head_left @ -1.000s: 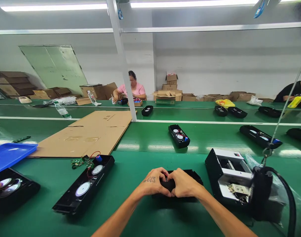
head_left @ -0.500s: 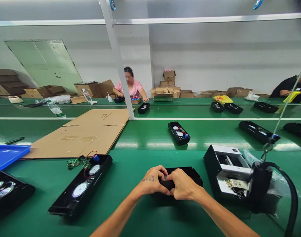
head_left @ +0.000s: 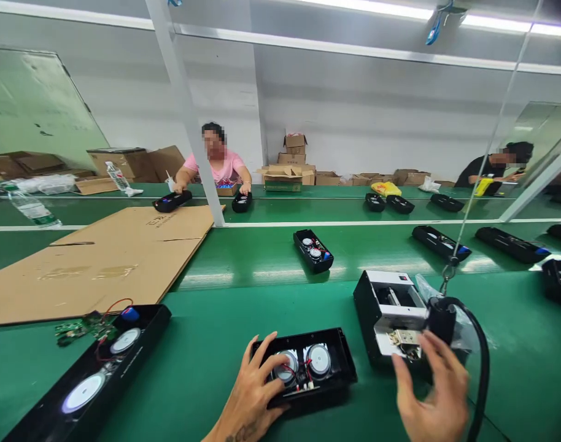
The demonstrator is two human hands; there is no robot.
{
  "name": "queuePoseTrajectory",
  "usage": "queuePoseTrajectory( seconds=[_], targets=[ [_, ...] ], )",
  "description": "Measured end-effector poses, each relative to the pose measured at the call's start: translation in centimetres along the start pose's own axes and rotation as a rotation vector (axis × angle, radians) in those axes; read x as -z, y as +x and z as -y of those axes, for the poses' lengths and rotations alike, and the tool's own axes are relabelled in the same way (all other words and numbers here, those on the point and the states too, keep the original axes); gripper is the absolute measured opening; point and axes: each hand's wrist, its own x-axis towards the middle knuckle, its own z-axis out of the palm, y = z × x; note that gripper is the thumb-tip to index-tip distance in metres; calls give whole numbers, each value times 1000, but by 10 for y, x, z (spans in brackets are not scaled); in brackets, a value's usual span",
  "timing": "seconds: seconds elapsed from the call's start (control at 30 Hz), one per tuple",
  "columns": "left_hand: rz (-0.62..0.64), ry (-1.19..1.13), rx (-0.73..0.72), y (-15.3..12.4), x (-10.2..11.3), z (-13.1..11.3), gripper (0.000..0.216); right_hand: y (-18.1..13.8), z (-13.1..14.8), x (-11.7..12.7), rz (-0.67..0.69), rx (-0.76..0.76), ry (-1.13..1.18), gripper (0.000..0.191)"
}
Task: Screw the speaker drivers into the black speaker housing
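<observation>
A black speaker housing (head_left: pixel 326 396) rests on the green bench in front of me, its open side up, showing two round silver speaker drivers and red wires. My left hand (head_left: pixel 257 383) grips its left end, fingers reaching over the rim onto the left driver and thumb along the near side. To the right, my right hand (head_left: pixel 434 390) is raised with fingers and thumb apart and holds nothing. It is close to a black-and-white screw feeder (head_left: pixel 393 316) and to a black tool (head_left: pixel 441 319) hanging from a cord with a thick cable.
At left lies a longer black housing (head_left: pixel 96 368) with drivers and a green circuit board (head_left: pixel 85 326). Flat cardboard (head_left: pixel 110 252) covers the bench behind it. More black housings (head_left: pixel 313 250) stand on the green line beyond. A co-worker in pink (head_left: pixel 223 162) sits across, touching housings.
My hands have separated; the right moved toward the feeder and hanging tool. The housing now shows its open side with both drivers. The view has turned right.
</observation>
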Motion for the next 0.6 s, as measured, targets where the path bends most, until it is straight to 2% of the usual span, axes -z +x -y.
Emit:
queuePoseTrajectory(
  seconds=[0.07,0.13,0.23,0.3,0.37,0.47,0.53,0.6],
  targets=[
    [-15,27,-25,-3,-2,1,36,5,-28,11,-85,-100,-151,78],
    [-25,28,-35,-2,-2,5,35,16,-54,17,-28,-219,-187,93],
    [-46,27,-50,-2,-5,12,34,30,-81,21,126,-353,-170,91],
    [-53,31,-60,-4,-8,17,33,31,-89,24,128,-420,-139,79],
    [-62,34,-76,-6,-11,21,30,27,-89,25,88,-521,21,64],
    [-89,34,-66,-5,-11,19,26,25,-80,26,152,-700,451,47],
    [-105,30,-37,-2,-8,14,26,33,-72,27,175,-767,635,48],
    [-116,26,-35,2,-8,6,24,48,-64,30,98,-772,707,52]
  ],
)
